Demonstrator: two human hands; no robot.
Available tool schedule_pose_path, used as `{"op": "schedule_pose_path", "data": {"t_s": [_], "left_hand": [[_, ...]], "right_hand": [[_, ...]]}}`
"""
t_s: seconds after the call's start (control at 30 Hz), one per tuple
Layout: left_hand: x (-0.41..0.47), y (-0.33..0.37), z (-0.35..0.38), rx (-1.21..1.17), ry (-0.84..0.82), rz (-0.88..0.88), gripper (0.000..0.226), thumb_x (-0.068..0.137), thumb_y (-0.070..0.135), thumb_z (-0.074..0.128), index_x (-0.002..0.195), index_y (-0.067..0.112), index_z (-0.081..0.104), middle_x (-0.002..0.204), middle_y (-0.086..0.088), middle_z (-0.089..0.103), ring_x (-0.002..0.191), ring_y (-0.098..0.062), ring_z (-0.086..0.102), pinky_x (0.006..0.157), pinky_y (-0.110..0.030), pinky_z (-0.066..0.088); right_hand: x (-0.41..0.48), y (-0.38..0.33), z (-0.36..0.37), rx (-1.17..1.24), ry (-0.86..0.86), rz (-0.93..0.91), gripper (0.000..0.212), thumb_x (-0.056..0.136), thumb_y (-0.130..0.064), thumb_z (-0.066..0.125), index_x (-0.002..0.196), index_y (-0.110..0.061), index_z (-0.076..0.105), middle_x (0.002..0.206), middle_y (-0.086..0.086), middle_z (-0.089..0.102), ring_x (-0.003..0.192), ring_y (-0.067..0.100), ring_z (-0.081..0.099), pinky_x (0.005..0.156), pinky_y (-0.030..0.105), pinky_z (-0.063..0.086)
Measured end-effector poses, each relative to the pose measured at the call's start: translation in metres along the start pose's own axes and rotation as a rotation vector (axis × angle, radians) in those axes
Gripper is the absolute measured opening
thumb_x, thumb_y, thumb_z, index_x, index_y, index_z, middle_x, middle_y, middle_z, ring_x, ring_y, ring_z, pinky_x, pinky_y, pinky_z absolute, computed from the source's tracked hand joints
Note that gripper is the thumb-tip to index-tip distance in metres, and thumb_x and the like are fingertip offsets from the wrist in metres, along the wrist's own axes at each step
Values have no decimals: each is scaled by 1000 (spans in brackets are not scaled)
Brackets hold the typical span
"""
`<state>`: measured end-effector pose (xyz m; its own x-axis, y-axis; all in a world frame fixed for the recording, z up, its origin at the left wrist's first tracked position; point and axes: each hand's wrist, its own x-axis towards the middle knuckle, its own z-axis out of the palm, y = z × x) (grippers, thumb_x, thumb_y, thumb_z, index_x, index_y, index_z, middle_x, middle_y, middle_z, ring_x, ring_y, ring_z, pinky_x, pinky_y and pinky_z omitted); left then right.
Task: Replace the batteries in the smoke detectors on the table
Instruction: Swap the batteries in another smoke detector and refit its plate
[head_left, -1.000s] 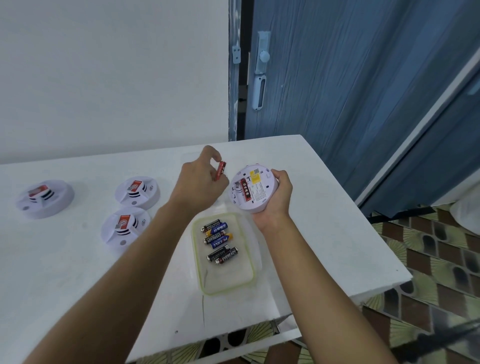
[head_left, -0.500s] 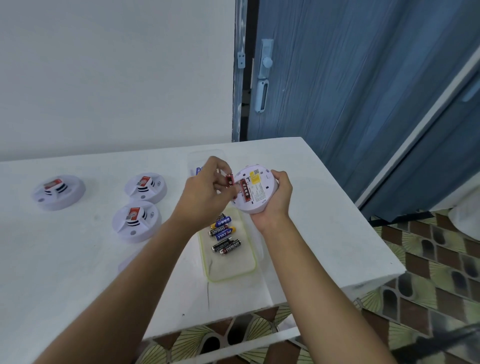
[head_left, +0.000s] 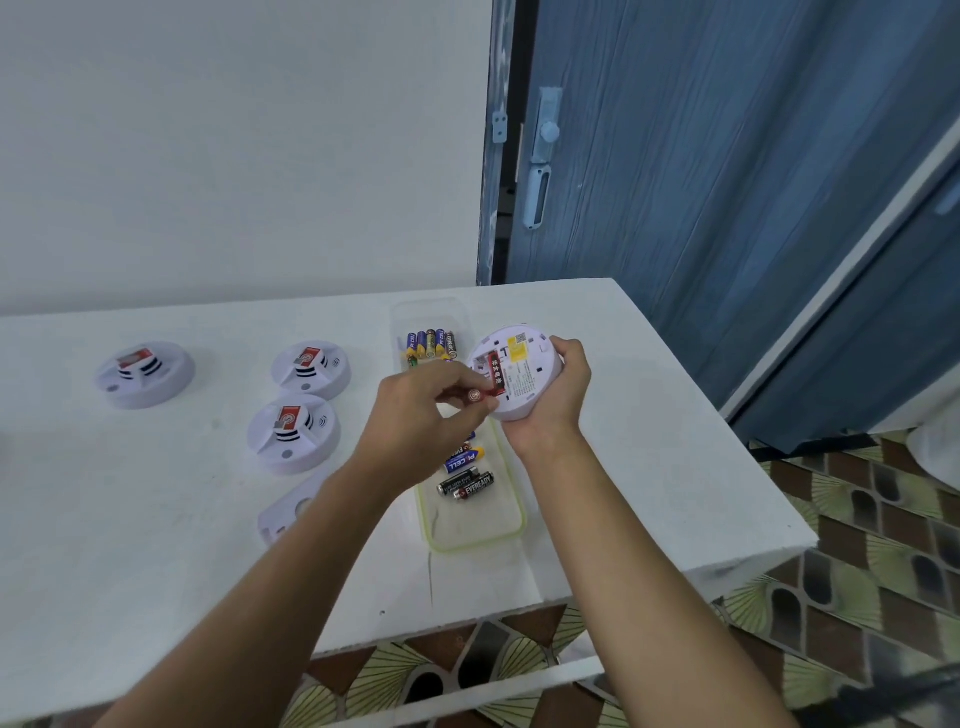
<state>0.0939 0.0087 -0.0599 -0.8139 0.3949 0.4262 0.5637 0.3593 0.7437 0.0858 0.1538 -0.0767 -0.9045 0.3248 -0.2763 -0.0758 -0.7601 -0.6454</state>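
My right hand (head_left: 558, 387) grips a round white smoke detector (head_left: 519, 371) above the table, its back turned up and tilted towards me. One red battery (head_left: 497, 373) sits in its open slot. My left hand (head_left: 421, 415) pinches a second red battery (head_left: 477, 396) at the slot's near edge. Below my hands a green-rimmed clear tray (head_left: 475, 525) holds several loose batteries (head_left: 465, 475). A second clear tray (head_left: 431, 312) farther back holds several more batteries (head_left: 431, 344).
Three white smoke detectors lie face up on the white table (head_left: 649, 467): one far left (head_left: 145, 374), two nearer the middle (head_left: 311, 369) (head_left: 293, 434). A white detector cover (head_left: 291, 506) lies beside my left forearm. A blue door (head_left: 675, 156) stands behind the table.
My left hand has brought the red battery down from above the detector to the near edge of its slot. The view has shifted, showing the farther battery tray.
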Motion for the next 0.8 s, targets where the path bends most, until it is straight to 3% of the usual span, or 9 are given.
{"op": "schedule_pose_path", "data": {"t_s": [0.17, 0.3, 0.47, 0.53, 0.67, 0.8], "left_hand": [[-4, -7, -6, -11, -60, -20, 15, 84, 22, 75, 98, 20, 78, 93, 20, 69, 88, 4, 66, 80, -8, 47], [1, -16, -8, -121, -78, -121, 17, 82, 18, 77, 97, 24, 78, 95, 12, 72, 90, -1, 67, 82, -16, 50], [7, -17, -10, -479, -4, -365, 19, 62, 13, 89, 72, 24, 77, 83, -6, 71, 84, -27, 65, 83, -37, 52], [7, -25, -11, -609, 2, -461, 29, 54, 13, 94, 60, 21, 67, 76, -15, 60, 81, -30, 57, 79, -41, 48], [7, -38, -8, -856, -14, -616, 46, 47, 12, 95, 58, 18, 50, 91, -22, 55, 96, -34, 59, 76, -35, 44], [3, -37, -8, -816, -11, -641, 40, 53, 18, 90, 65, 14, 51, 73, -10, 56, 74, -21, 53, 54, -21, 42]], "right_hand": [[-2, 1, 1, 1, -1, -17, 28, 92, -34, 41, 76, -15, 54, 66, 2, 57, 61, 18, 56, 54, 23, 43], [-6, 6, 6, 7, -38, 29, 31, 90, -36, 40, 76, -13, 57, 70, 6, 56, 65, 22, 53, 60, 26, 39], [-9, 9, 12, 11, -91, 59, 34, 88, -37, 40, 85, -10, 60, 80, 11, 58, 73, 25, 56, 65, 29, 42], [-9, 10, 15, -7, -99, 52, 34, 86, -37, 42, 91, -11, 63, 85, 13, 60, 78, 27, 58, 67, 30, 44], [-11, 11, 17, -14, -120, 33, 35, 89, -34, 41, 85, -14, 68, 84, 12, 65, 75, 27, 61, 66, 29, 47], [-11, 15, 16, -33, -120, 38, 38, 90, -35, 41, 83, -14, 71, 87, 13, 67, 79, 28, 61, 68, 30, 48]]}}
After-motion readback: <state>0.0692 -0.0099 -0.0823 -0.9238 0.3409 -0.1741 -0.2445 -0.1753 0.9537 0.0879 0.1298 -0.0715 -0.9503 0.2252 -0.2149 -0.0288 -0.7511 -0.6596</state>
